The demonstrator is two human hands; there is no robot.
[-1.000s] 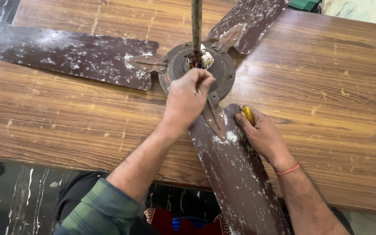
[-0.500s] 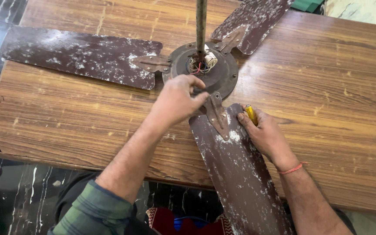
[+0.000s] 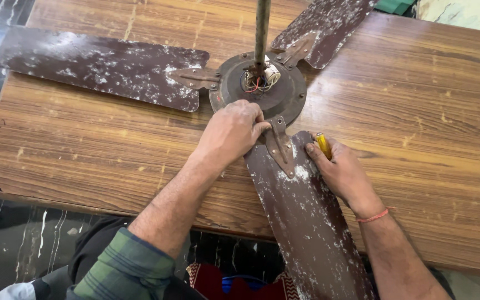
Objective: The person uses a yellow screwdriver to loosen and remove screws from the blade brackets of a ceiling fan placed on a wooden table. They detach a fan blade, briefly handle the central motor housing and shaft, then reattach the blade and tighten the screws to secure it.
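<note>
While the fan hub (image 3: 262,89) is lying on the table (image 3: 418,111), I am pressing my left hand (image 3: 231,132), fingers curled, against its near rim, just left of the bracket (image 3: 279,145) joining the near blade (image 3: 306,222). My right hand (image 3: 343,172) is resting on that blade's right edge, closing around a yellow tool (image 3: 323,145); what kind it is, I cannot tell.

Single head view, looking steeply down and forward from above the near edge of the tabletop (image 3: 84,155). Close range: forearms entering from the bottom, fan (image 3: 262,89) at centre top, floor (image 3: 6,250) showing bottom left.
</note>
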